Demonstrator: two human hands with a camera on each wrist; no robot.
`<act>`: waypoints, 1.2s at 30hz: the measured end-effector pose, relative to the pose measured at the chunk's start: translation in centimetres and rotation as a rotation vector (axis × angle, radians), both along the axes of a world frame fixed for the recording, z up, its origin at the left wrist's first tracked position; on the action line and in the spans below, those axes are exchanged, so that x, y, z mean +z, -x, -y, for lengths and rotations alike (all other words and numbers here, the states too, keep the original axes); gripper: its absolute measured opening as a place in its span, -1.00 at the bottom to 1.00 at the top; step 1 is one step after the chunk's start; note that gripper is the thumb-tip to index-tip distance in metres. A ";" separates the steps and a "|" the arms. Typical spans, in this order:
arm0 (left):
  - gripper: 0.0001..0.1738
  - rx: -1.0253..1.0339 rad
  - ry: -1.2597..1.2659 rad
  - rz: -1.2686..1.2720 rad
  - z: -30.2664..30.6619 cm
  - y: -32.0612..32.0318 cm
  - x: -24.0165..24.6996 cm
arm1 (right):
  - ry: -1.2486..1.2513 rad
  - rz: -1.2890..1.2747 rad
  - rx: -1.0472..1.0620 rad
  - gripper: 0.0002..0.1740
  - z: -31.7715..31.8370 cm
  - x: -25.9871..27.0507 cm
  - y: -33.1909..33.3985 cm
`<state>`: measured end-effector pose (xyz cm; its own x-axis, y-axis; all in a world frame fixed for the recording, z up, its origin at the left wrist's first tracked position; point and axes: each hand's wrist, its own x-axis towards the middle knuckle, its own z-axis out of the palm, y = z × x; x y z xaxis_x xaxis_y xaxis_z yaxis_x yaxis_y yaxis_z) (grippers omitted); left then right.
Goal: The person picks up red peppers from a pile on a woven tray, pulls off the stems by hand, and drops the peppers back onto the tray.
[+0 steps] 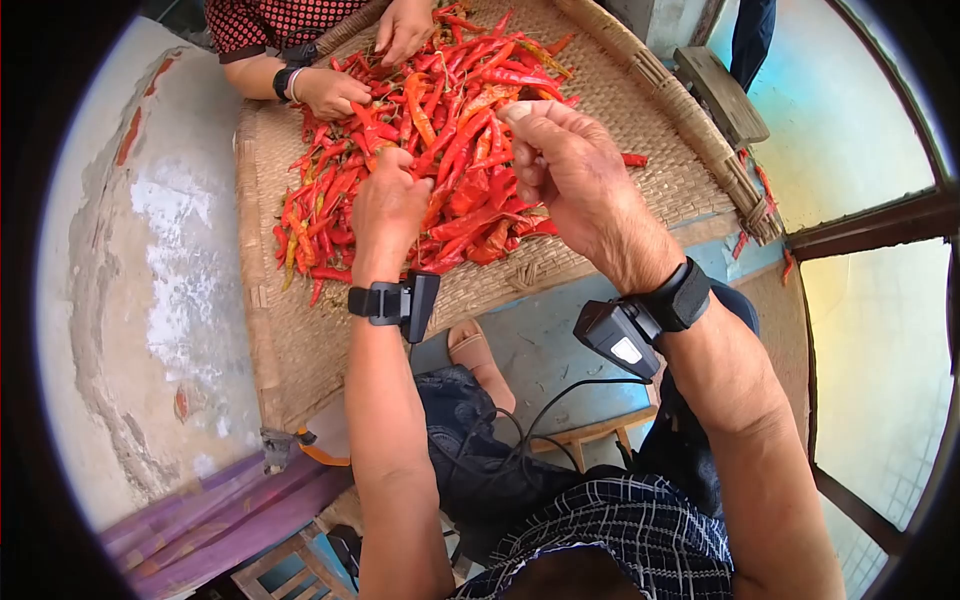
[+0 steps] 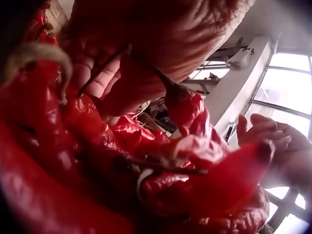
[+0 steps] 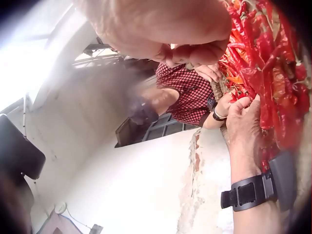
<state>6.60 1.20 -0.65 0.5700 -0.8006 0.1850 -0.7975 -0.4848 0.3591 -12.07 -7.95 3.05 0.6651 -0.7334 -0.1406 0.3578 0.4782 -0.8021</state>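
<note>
Red and orange chili peppers [image 1: 465,190] lie heaped on a woven tray [image 1: 680,150]. The left hand [image 1: 390,215] is at the near left part of the heap, its curled fingers pinching a red pepper; the right wrist view shows this left hand [image 3: 243,131] from the side. Above the heap's right side the right hand [image 1: 585,180] is raised, fingers curled and thumb against the index finger, with no pepper visible in it. Wrinkled peppers [image 2: 195,146] fill the left wrist view close up, below the left hand [image 2: 161,44].
Across the tray, another person in a dotted shirt [image 1: 265,25] has both hands at the heap. A peeling wall [image 1: 160,250] stands to the left, a wooden bench [image 1: 722,95] and window panes to the right. A black cable [image 1: 525,430] hangs below the wrists.
</note>
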 end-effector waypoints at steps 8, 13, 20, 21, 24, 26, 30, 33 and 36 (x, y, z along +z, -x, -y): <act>-0.59 -0.165 0.669 -0.892 -0.9 2.6 3.6 | 0.253 -0.155 0.070 -0.76 -1.5 -1.0 -0.9; -0.60 -0.260 0.501 -0.922 -0.8 5.2 5.0 | 0.628 -0.344 0.253 -0.70 -1.4 -2.1 -1.0; -0.61 -0.202 0.800 -0.911 -0.5 2.5 4.6 | 0.524 -0.255 0.175 -0.70 -2.1 -1.0 -0.7; -0.59 -0.145 0.985 -0.888 -0.4 1.7 4.4 | 0.421 -0.242 0.152 -0.69 -2.2 -0.7 -0.6; -0.57 0.031 0.894 -0.718 -1.1 -0.4 3.6 | 0.523 -0.171 0.048 -0.64 -1.6 -1.5 -0.8; -0.65 0.067 0.475 -0.365 -1.7 -0.4 3.2 | 0.479 -0.171 0.021 -0.65 -0.8 -1.4 -0.6; -0.73 0.000 -0.196 -0.003 -2.1 2.1 1.8 | 0.345 -0.122 -0.044 -0.71 -0.4 -0.4 0.0; -0.73 -0.135 -0.192 0.191 -2.7 2.1 1.0 | 0.331 -0.105 -0.022 -0.75 -0.4 -0.3 0.1; -0.75 0.006 -0.044 0.056 -2.7 1.4 2.1 | 0.359 -0.115 0.034 -0.78 -0.4 -0.6 0.1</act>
<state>5.17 3.92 1.47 0.5647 -0.8051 0.1814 -0.8127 -0.5042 0.2922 -12.14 -7.60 2.41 0.6850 -0.7271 0.0460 0.2443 0.1697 -0.9547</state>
